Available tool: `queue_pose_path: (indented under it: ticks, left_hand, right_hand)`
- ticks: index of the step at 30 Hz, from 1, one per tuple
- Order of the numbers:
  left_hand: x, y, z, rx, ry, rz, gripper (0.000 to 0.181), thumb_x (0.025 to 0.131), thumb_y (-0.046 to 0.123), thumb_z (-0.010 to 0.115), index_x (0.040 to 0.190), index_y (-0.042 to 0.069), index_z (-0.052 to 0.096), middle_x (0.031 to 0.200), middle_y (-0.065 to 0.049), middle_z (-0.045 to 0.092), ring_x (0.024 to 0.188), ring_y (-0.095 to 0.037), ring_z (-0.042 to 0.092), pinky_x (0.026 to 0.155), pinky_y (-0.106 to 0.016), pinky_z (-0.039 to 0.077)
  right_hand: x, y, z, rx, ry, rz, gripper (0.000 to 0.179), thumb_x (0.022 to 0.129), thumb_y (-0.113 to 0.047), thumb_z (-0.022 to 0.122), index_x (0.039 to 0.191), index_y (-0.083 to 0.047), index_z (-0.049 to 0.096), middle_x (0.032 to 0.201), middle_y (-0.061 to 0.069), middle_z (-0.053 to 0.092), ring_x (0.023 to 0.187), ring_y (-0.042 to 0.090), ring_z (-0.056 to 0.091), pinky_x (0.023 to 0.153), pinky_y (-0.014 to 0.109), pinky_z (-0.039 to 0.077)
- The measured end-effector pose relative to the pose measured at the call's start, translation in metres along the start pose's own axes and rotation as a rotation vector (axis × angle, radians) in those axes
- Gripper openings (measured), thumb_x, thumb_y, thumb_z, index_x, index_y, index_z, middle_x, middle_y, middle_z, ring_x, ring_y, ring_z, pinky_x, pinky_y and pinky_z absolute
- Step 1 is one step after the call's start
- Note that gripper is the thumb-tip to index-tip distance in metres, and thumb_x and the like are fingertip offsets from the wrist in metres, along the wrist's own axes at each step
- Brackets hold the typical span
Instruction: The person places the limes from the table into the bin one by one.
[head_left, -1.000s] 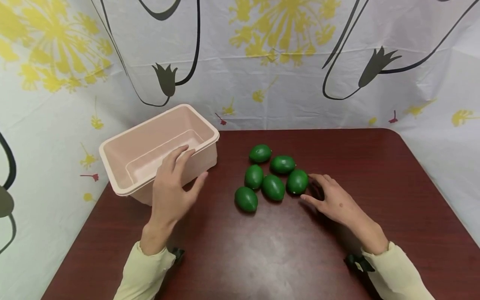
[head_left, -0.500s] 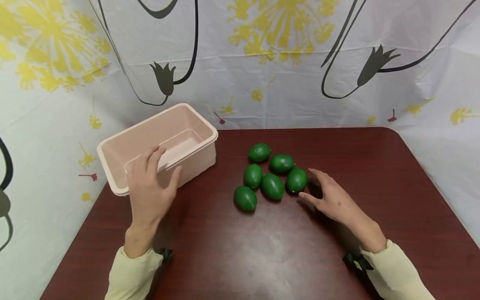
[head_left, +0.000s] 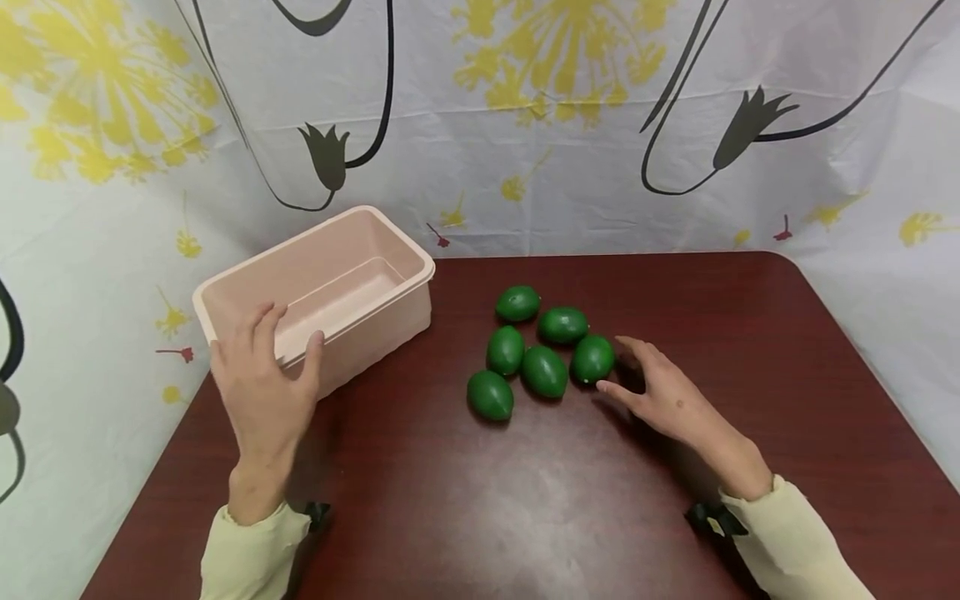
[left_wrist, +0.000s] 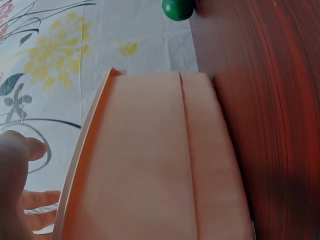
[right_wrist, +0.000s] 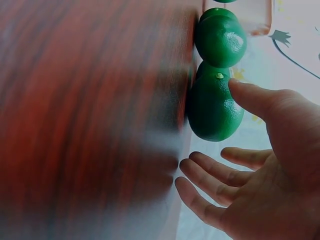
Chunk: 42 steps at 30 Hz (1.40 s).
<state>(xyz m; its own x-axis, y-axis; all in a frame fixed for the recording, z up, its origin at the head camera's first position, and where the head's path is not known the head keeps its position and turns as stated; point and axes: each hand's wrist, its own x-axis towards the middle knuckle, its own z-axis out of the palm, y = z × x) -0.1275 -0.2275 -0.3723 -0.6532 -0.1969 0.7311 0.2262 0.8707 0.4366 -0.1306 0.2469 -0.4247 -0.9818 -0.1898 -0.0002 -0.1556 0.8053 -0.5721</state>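
Note:
A pale pink plastic bin [head_left: 375, 321] stands at the table's back left, its inside bare. My left hand [head_left: 266, 379] hovers at the bin's near left rim, fingers spread and holding nothing; the left wrist view shows its fingers [left_wrist: 42, 200] beside the rim. Several green limes lie in a loose cluster right of the bin. My right hand [head_left: 667, 396] is at the cluster's right side, fingers loosely bent beside the rightmost lime [head_left: 593, 359]. In the right wrist view, the thumb overlaps the edge of that lime [right_wrist: 215, 112], and the other fingers stay apart from it.
Under everything is a dark red wooden table [head_left: 480, 517] with a rounded back right corner. A white cloth [head_left: 570, 200] with yellow flowers and dark stems hangs behind and beside it. More limes [head_left: 490, 396] lie toward the bin.
My left hand has moved left along the bin's near side, from the middle toward its left end. The right hand and the limes have stayed in place.

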Motion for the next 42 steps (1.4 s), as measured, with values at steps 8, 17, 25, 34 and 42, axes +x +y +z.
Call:
queue_pose_path:
  ticks: [8, 17, 25, 34, 42]
  left_hand:
    - [0.001, -0.014, -0.008, 0.034, 0.050, -0.033, 0.057, 0.094, 0.045, 0.067, 0.132, 0.002, 0.067, 0.139, -0.020, 0.064, 0.125, -0.050, 0.055, 0.118, -0.068, 0.022]
    - [0.002, -0.027, -0.018, 0.047, 0.006, -0.156, 0.060, 0.093, 0.044, 0.068, 0.135, 0.001, 0.063, 0.147, -0.021, 0.057, 0.133, -0.048, 0.048, 0.113, -0.062, 0.031]
    - [-0.003, -0.031, -0.025, 0.071, -0.078, -0.334, 0.066, 0.092, 0.047, 0.070, 0.142, 0.005, 0.059, 0.160, -0.017, 0.045, 0.146, -0.042, 0.040, 0.110, -0.067, 0.035]
    - [-0.007, -0.033, -0.027, 0.097, -0.158, -0.452, 0.077, 0.094, 0.055, 0.062, 0.155, 0.010, 0.046, 0.167, -0.011, 0.033, 0.149, -0.041, 0.040, 0.098, -0.080, 0.036]
    - [-0.006, -0.034, -0.028, 0.101, -0.216, -0.520, 0.084, 0.095, 0.061, 0.057, 0.163, 0.017, 0.034, 0.170, -0.008, 0.029, 0.143, -0.049, 0.046, 0.098, -0.080, 0.036]
  right_hand:
    - [0.003, 0.000, 0.001, 0.008, 0.019, -0.020, 0.081, 0.097, -0.042, 0.072, 0.157, -0.001, 0.036, 0.147, 0.028, 0.052, 0.131, 0.044, 0.057, 0.104, 0.063, 0.046]
    - [0.008, -0.003, 0.001, 0.016, 0.003, -0.019, 0.086, 0.096, -0.050, 0.071, 0.158, -0.002, 0.036, 0.152, 0.027, 0.048, 0.134, 0.044, 0.055, 0.107, 0.063, 0.045]
    - [0.010, -0.003, 0.001, -0.007, -0.009, -0.008, 0.084, 0.095, -0.046, 0.073, 0.157, -0.001, 0.037, 0.151, 0.027, 0.049, 0.134, 0.044, 0.054, 0.108, 0.063, 0.044]
    - [0.010, -0.007, 0.003, -0.032, -0.035, 0.000, 0.083, 0.096, -0.046, 0.071, 0.157, -0.001, 0.038, 0.154, 0.027, 0.046, 0.138, 0.046, 0.050, 0.108, 0.064, 0.044]
    - [0.015, -0.007, 0.002, -0.041, -0.047, 0.002, 0.083, 0.097, -0.048, 0.070, 0.157, -0.002, 0.037, 0.155, 0.027, 0.045, 0.138, 0.046, 0.049, 0.107, 0.065, 0.044]
